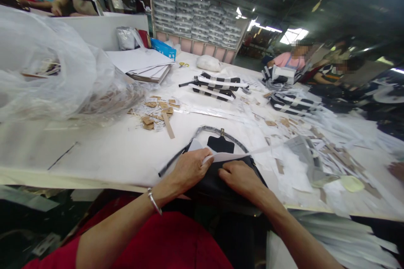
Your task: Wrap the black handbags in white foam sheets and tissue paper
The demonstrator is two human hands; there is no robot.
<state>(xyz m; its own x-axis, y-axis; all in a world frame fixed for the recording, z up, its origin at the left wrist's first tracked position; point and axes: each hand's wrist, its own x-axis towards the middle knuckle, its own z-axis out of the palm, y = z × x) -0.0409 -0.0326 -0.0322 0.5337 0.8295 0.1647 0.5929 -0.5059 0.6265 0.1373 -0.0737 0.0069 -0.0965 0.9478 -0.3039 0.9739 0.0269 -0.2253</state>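
Across the workroom, right where I'm looking, stretches a wide white table point(104, 151), right side littered with paper scraps point(296, 172). Behind it: tall rack point(195, 17) stacked with wrapped packages. Table's left side: big clear plastic bag point(78, 80), brown bits inside. Two piles of black goods with white wrapping, one point(217, 82) mid-table toward the back, another point(290, 103) farther right. Stack of white sheets point(142, 61) beyond the plastic; blue box point(163, 49) just behind that.

Black bag point(213, 178): near table edge, directly in front of the person in red, wrapped strap point(240, 138) looped on its far side. Left hand point(194, 166): thumb and fingers pinching a white strip point(227, 156) that runs across the bag's top. Right hand point(238, 176): resting on the bag, fingers curled; can't tell whether they grip anything.

Dark flap point(221, 145) shows beyond the strip. Small stuff: brown tags point(148, 122) scattered left of the bag, metal clasp point(222, 132) at the flap's end, silvery bracelet point(154, 201) on the left wrist.
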